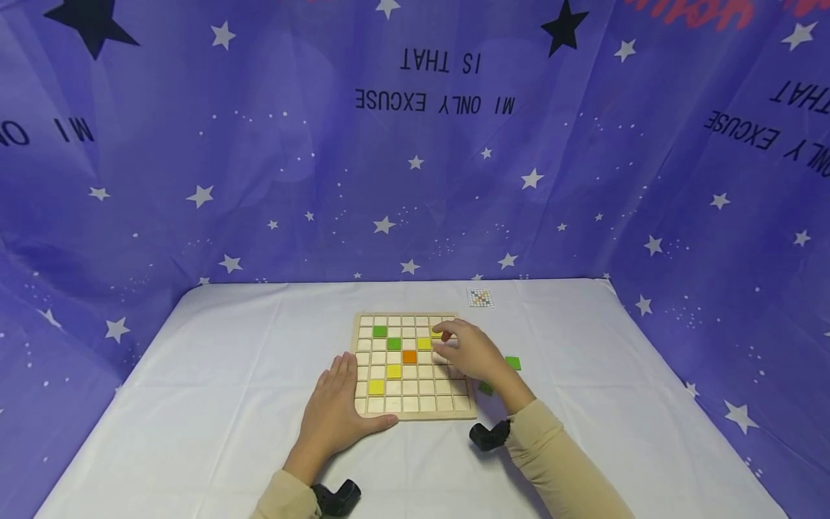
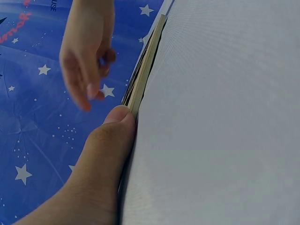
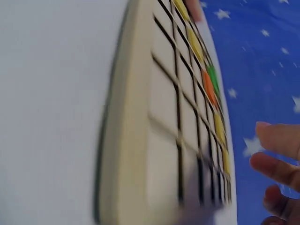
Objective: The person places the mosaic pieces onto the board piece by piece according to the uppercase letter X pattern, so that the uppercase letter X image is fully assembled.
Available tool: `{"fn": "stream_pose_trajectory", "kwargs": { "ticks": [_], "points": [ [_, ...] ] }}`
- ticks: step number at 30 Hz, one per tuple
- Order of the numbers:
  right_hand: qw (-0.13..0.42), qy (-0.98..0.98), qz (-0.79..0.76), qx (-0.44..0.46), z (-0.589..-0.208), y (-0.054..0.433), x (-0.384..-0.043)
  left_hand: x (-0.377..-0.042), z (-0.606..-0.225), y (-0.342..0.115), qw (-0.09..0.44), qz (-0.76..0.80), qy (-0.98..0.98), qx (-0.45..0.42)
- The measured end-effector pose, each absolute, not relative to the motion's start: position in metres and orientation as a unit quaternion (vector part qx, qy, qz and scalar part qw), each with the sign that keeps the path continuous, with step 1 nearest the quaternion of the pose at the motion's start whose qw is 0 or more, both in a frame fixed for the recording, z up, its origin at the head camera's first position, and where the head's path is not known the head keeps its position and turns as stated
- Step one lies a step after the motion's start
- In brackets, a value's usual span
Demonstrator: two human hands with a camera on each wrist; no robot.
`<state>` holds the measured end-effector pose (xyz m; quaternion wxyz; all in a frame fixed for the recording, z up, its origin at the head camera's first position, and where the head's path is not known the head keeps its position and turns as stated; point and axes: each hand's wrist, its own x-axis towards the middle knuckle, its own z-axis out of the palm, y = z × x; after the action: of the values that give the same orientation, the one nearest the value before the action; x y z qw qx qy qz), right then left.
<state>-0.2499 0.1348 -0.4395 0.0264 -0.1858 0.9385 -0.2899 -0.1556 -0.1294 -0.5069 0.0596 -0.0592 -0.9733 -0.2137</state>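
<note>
A wooden grid board (image 1: 428, 416) lies on the white table. Along one diagonal of its squares sit yellow tiles (image 1: 393, 371) and an orange tile (image 1: 409, 357); two green tiles (image 1: 394, 344) lie toward the upper left. My left hand (image 1: 333, 411) rests against the board's left edge, fingers straight, its thumb (image 2: 117, 122) touching the near edge. Over the upper right squares hovers my right hand (image 1: 473, 349), its fingertips beside a yellow tile (image 1: 436, 333) that they partly hide. In the right wrist view its fingers (image 3: 276, 138) are apart, with nothing visible between them.
Two loose green tiles (image 1: 513, 363) lie right of the board, one partly behind the right forearm. A small printed card with a coloured grid (image 1: 480, 298) lies beyond the board's far right corner. A purple star-patterned cloth (image 1: 389, 180) hangs behind the table.
</note>
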Motion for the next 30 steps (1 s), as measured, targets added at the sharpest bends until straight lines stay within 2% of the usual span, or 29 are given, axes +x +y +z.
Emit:
{"fn": "stream_pose_trajectory", "kwargs": {
  "ticks": [9,15,23,30],
  "points": [
    [0.005,0.952,-0.269,-0.143,-0.445,0.209,-0.248,-0.155,-0.506,-0.129,0.069,-0.216,-0.972,-0.061],
    [0.015,0.959,-0.252,-0.127,-0.451,0.247,-0.246,-0.155,-0.506,-0.129,0.070,-0.218,-0.972,-0.060],
    [0.044,0.963,-0.240,-0.117,-0.456,0.268,-0.241,-0.154,-0.505,-0.129,0.063,-0.221,-0.972,-0.058],
    [0.037,0.957,-0.273,-0.093,-0.466,0.267,-0.245,-0.154,-0.505,-0.128,0.061,-0.220,-0.972,-0.056]
  ]
}}
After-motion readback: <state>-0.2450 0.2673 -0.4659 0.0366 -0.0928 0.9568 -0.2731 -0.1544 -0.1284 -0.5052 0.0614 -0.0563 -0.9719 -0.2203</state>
